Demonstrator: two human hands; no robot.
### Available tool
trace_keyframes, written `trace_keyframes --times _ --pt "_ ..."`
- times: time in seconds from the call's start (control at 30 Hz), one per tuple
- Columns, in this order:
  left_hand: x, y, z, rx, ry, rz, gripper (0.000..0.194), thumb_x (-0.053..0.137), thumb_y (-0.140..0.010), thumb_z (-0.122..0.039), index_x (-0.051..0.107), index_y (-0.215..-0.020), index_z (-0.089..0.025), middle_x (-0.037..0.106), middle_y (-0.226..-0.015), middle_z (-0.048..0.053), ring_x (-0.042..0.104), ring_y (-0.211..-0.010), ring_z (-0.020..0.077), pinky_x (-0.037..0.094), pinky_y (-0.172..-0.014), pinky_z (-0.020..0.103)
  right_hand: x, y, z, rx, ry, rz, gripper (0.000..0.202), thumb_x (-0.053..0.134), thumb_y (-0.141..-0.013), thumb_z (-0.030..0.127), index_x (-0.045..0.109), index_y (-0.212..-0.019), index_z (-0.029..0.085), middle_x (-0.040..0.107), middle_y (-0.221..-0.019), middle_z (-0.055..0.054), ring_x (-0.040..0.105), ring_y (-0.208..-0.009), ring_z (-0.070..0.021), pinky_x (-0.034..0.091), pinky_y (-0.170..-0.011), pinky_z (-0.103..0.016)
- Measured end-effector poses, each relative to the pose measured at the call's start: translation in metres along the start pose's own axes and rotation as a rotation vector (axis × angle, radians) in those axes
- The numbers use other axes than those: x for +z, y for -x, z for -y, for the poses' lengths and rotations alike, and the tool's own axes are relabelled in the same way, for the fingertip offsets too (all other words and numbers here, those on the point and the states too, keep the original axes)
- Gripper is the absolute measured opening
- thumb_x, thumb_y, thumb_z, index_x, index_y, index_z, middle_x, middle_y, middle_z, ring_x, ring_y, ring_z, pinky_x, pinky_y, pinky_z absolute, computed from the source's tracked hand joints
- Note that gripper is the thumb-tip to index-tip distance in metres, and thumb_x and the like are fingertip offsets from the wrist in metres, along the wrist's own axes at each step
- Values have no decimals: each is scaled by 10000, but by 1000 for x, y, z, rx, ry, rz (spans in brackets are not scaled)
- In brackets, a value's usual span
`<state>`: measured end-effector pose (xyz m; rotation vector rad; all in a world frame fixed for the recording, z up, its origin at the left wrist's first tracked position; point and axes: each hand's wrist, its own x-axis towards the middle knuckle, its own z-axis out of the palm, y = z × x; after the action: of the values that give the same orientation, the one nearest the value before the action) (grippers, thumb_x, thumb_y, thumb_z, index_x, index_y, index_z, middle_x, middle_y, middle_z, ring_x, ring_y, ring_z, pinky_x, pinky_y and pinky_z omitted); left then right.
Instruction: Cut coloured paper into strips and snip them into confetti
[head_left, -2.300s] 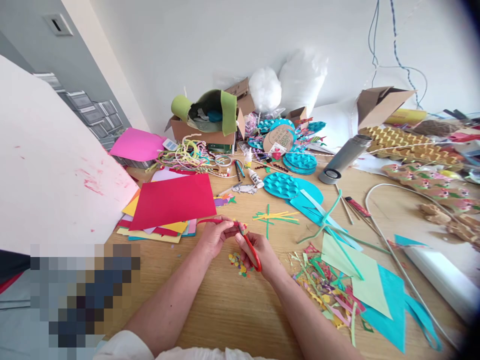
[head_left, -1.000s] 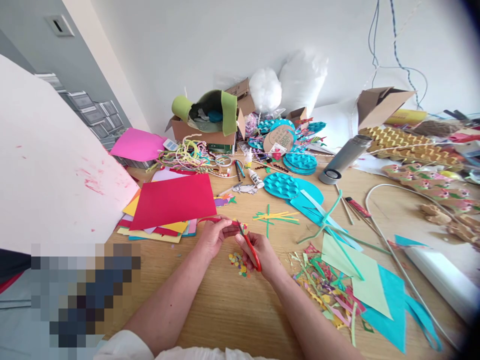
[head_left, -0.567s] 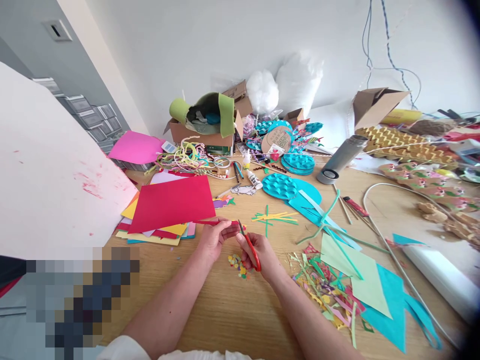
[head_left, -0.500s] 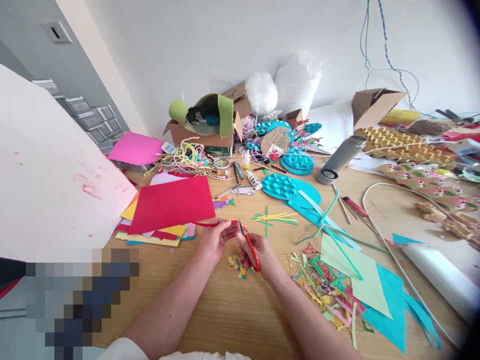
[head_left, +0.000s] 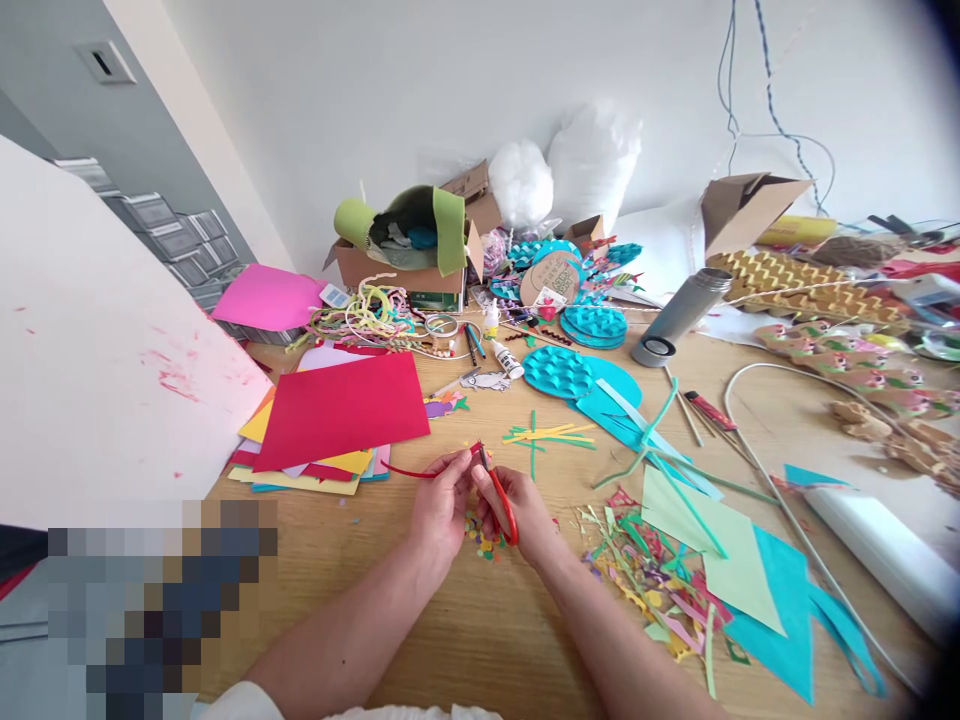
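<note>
My left hand (head_left: 442, 500) pinches a narrow red paper strip (head_left: 405, 471), whose tail sticks out to the left. In my right hand (head_left: 517, 510) is a pair of scissors (head_left: 504, 500) with red handles. The blades meet the strip's end just past my left fingertips; whether they are fully closed is too small to tell. Below and between the hands lies a little heap of coloured paper bits (head_left: 484, 540), partly hidden by my fingers. A red paper sheet (head_left: 345, 410) rests on a stack of coloured paper to the left of my hands.
Yellow and green strips (head_left: 551, 434) lie crossed beyond my hands. Paper scraps (head_left: 660, 580) spread beside my right forearm, near a pale green sheet (head_left: 720, 540). Glue bottles (head_left: 508, 360), blue textured discs (head_left: 559, 372) and a grey flask (head_left: 682, 318) stand or lie farther back.
My left hand has moved slightly right and closer to the scissors, its fingers more curled. The strip's tail now hangs apart from the red sheet.
</note>
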<state>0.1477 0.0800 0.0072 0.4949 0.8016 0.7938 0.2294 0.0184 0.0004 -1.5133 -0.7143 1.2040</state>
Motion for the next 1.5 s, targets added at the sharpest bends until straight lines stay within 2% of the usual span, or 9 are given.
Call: trace_keyframes --times 0.13,0.2,0.6,0.87,1.13,1.5 --pt "2 4 2 -53 -21 23 232 753 -624 -316 657 -745 -142 700 -762 49 587 -529 125 370 -437 227 1 0 1 -14 -18 3 529 537 -714 692 454 -676 171 532 -467 40 481 -300 -84 351 -286 -175" --pt "2 5 3 -71 -36 50 264 744 -632 -349 659 -766 -138 693 -750 51 557 -480 118 330 -395 227 1 0 1 -13 -23 8 532 537 -710 694 456 -667 170 523 -462 42 476 -298 -82 346 -284 -173" --pt "1 5 5 -90 -18 65 260 733 -650 -364 654 -770 -147 674 -690 49 582 -507 140 378 -421 234 3 0 3 6 -44 3 534 562 -692 693 457 -651 172 504 -420 48 447 -280 -74 336 -277 -167" --pt "0 4 6 -86 1 50 223 733 -646 -335 651 -757 -159 681 -716 49 628 -603 165 450 -513 253 4 1 5 -4 -59 -10 536 562 -688 694 461 -628 171 503 -424 42 454 -284 -77 333 -274 -172" --pt "2 5 6 -107 15 25 265 744 -629 -324 656 -790 -133 694 -792 76 582 -525 134 356 -404 230 5 0 4 5 -56 -10 539 566 -686 694 460 -621 170 504 -416 42 435 -269 -70 327 -263 -168" --pt "1 6 6 -89 -4 27 270 741 -625 -338 657 -783 -135 702 -834 86 600 -560 149 362 -410 232 4 1 4 37 -39 -26 542 554 -680 707 450 -649 177 499 -400 50 410 -254 -65 296 -243 -159"
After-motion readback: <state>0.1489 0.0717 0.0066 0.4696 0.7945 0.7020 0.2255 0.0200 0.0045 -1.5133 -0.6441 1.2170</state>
